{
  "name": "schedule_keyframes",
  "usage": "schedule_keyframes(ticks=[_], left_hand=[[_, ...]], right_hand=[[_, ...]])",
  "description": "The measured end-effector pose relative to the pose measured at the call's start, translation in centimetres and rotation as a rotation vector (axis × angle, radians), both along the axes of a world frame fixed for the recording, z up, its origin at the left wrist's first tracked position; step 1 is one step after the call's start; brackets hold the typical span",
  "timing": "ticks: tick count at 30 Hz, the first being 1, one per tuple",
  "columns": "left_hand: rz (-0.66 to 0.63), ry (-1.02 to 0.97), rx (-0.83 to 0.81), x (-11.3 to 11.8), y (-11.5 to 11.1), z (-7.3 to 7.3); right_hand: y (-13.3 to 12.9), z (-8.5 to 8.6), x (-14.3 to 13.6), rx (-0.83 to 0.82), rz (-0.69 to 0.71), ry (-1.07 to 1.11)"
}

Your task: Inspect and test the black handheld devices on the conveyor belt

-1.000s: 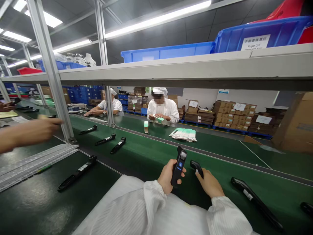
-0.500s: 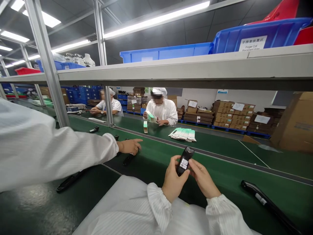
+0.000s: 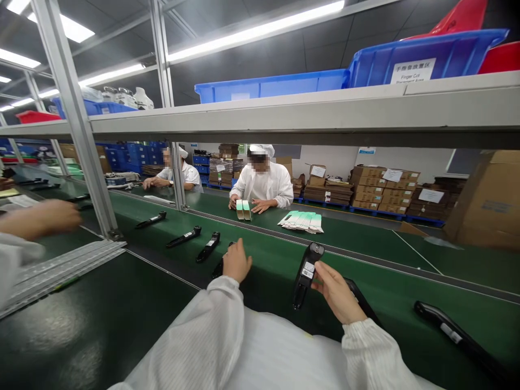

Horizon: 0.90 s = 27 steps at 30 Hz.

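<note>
In my right hand (image 3: 336, 290) is a black device (image 3: 305, 276) with white labels, pinched by its side above the green belt (image 3: 268, 271). My left hand (image 3: 237, 261) is over another black device (image 3: 219, 266), which it partly hides; whether the fingers grip it cannot be made out. Left of that hand lie several similar devices, among them one close by (image 3: 208, 247) and one farther off (image 3: 183, 237). A black device (image 3: 361, 300) lies partly behind my right hand, and another (image 3: 455, 333) rests at the far right.
A co-worker's blurred hand (image 3: 40, 219) is at the left. Across the belt, a person in white (image 3: 264, 181) handles green-and-white boxes (image 3: 244, 210) beside flat cartons (image 3: 301, 221). A metal post (image 3: 81, 124) and an overhead shelf (image 3: 260, 118) frame the station.
My left hand has left the held device and moved left to another one. The co-worker's arm has withdrawn left, uncovering devices. The person opposite has put the boxes together on the surface.
</note>
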<state>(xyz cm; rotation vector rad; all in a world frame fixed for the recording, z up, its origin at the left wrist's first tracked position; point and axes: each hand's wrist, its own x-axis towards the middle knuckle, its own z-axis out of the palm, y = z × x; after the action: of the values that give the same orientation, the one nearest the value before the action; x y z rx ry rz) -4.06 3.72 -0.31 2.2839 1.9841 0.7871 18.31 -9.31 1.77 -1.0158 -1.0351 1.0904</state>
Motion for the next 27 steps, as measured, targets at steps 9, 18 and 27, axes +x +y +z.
schedule_keyframes(ticks=[9,18,27], left_hand=[[0.065,0.165,-0.323,-1.2,0.3,-0.5],[-0.239,-0.233,-0.298,4.0,-2.6,-0.9],[-0.615,-0.765,-0.115,8.2,-8.4,-0.3]], right_hand=[[0.6,-1.3,0.5,-0.119,-0.035,-0.052],[2.2,-5.3,4.0,-0.335,-0.257,-0.814],[2.2,-4.7,3.5,-0.032,-0.489,-0.814]])
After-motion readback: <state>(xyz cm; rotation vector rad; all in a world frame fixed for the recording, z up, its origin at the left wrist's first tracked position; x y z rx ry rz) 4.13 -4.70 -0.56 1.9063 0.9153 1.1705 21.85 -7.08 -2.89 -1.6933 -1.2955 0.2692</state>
